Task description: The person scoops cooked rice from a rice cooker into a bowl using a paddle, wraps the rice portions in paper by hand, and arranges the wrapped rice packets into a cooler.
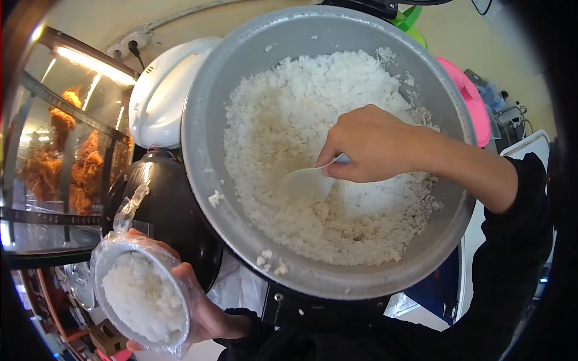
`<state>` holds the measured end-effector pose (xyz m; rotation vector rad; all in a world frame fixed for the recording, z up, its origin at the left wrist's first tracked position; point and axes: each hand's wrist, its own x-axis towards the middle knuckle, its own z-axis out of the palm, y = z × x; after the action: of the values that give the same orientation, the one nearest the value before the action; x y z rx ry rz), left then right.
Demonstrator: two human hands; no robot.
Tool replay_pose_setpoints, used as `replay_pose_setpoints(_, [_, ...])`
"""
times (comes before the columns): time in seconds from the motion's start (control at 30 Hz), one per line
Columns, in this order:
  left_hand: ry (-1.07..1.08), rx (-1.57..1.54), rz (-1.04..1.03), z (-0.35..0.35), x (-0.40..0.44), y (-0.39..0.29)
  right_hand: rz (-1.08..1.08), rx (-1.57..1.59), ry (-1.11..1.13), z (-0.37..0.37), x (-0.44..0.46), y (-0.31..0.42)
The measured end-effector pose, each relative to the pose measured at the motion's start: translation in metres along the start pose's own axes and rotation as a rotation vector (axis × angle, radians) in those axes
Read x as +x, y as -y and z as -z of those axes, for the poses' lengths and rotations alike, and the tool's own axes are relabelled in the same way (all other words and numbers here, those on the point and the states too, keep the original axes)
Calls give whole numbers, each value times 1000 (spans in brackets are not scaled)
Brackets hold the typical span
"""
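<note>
My right hand [367, 146] is closed on the handle of a white rice paddle [306, 182], whose blade is partly sunk in the cooked rice [313, 90]. That rice lies inside a large grey metal pot [208, 120]. At the lower left, my left hand [201, 310] grips a bowl [103, 265] wrapped in clear plastic film. White rice [141, 295] is heaped in the bowl, which tilts toward the camera. Loose grains stick to the pot's rim and inner wall.
A glass display case [54, 150] with fried pieces of food stands at the left. Beside the pot are a white rounded appliance [165, 96] and a black rounded vessel [165, 204]. A pink round object [469, 99] sits behind the pot's right edge.
</note>
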<state>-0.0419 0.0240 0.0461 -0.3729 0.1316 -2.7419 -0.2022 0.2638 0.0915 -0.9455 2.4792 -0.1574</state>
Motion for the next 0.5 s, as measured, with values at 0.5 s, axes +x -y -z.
replay_pose_setpoints(0.5, [31,36,3,15,5,-8,22,345,162,-10,-8,-2])
